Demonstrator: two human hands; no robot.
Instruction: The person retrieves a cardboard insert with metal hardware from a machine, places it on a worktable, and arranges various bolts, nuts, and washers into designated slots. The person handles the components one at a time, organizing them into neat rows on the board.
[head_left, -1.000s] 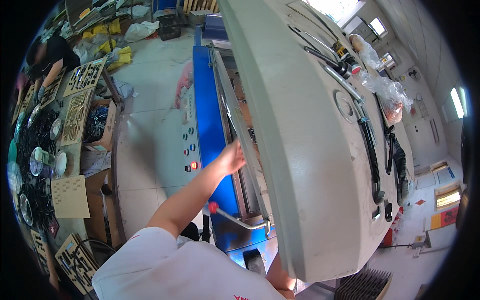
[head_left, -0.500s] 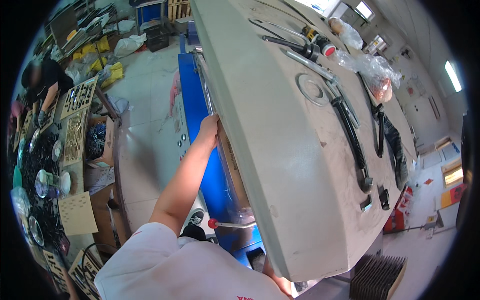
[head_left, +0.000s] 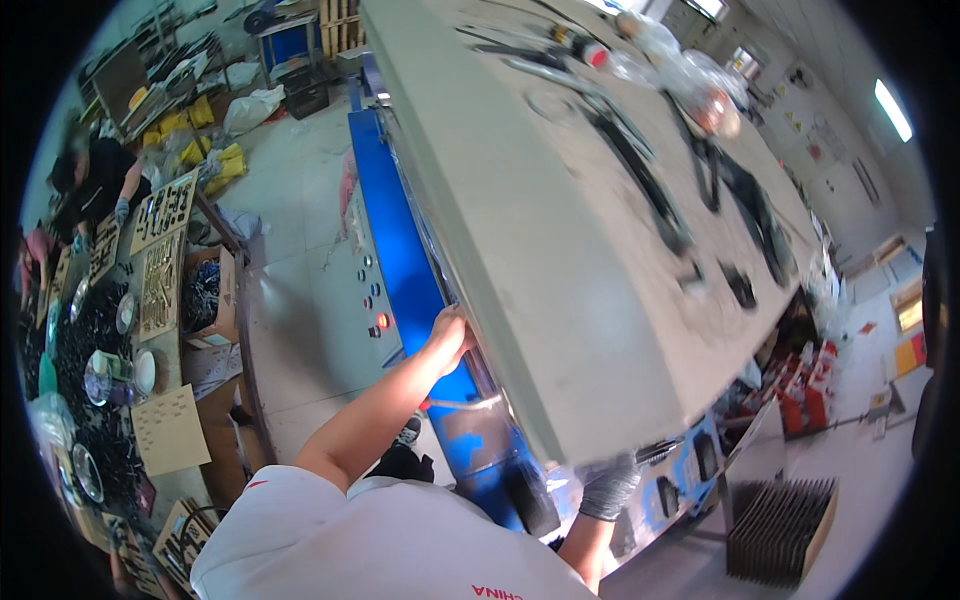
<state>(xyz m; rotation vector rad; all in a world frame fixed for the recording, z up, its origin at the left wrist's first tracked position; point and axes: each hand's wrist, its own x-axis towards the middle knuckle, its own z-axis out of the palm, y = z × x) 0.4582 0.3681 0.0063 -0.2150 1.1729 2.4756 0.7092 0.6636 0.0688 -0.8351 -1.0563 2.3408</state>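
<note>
"Head view: where was your left hand?"

"At the left edge of the big beige cover. Bare, fingers curled well in. Fingertips were hidden, so I couldn't tell if I had hold of the edge."

"Right hand?"

"Grey glove, close against the cover's near end. Blurred and partly covered; I couldn't tell how far open it was or whether it held anything."

"And the cover?"

"Slanted through the middle of the view, just right of the blue strip of the machine. A black tube and a clear plastic bag lay on top, with some metal tools, smeared by blur."

"Near your left hand?"

"Metal lever just below; lit red button on the panel to its left."

"Rest, quick."

"Tabletop far left, with a parts board; a co-worker in a dark top was beside it. Lower right, a row of dark plates stood on edge."
</note>
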